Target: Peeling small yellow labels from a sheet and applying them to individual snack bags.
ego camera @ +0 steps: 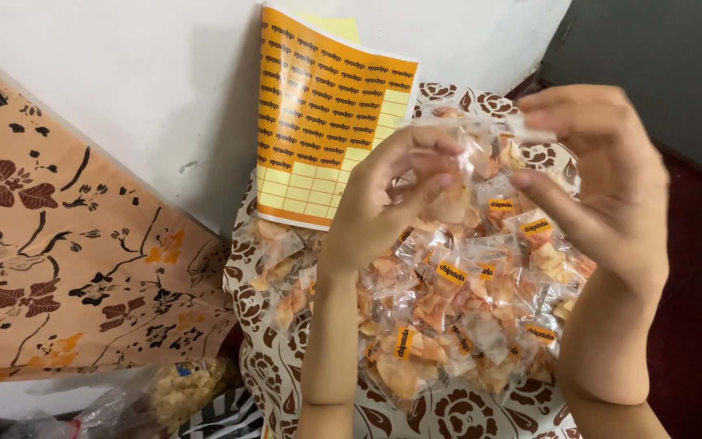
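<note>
Both hands are raised above a heap of small clear packets, and between them they hold one clear packet (481,154) of pale orange chips. The left hand (392,203) pinches its left side, thumb and forefingers closed narrow on the plastic, fingertips pointing right and up. The right hand (603,179) comes in from the other side, its fingers (554,203) curled and closed on the packet's right edge and top corner. So the packet lies straight between the two hands, touching both, its long axis running roughly left to right along the top seam (the lower part hangs down and blurs into the pile behind it, so its full outline is hard to tell). Neither hand is clearly nearer; each has an end. Just below lies the pile (448,317) of like packets, each with a small orange label, heaped on a cloth (465,410) with a brown flower print. Behind the pile an orange and yellow label sheet (318,122) leans against the white wall (164,89). To the left hangs a peach flowered fabric (67,244), and at lower left sits a bag (180,390) of paler snacks, well apart from both hands.
</note>
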